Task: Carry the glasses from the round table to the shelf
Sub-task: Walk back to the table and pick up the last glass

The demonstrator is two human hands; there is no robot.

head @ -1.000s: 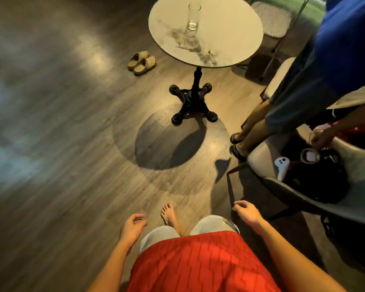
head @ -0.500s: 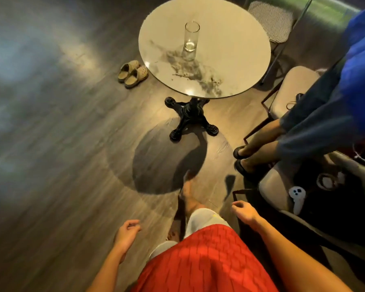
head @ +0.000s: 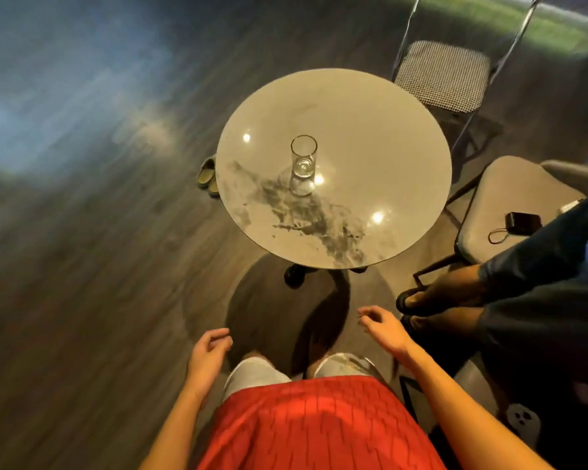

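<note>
One tall clear glass [head: 303,166] stands upright near the middle of the round marble-topped table [head: 381,137], right in front of me. My left hand [head: 207,359] hangs low at my side with loosely curled fingers and holds nothing. My right hand [head: 384,329] is a little higher and further forward, below the table's near edge, fingers apart and empty. Both hands are well short of the glass. No shelf is in view.
A seated person's legs and sandalled feet [head: 431,300] are close on my right. A grey chair [head: 510,205] with a small black device sits right of the table. A checked folding chair [head: 442,74] stands behind it. Slippers [head: 207,173] lie on the wooden floor to the left.
I have walked toward the table, so it and the glass are now much closer and lower in view. Both hands stay empty; the right one has lifted slightly forward.
</note>
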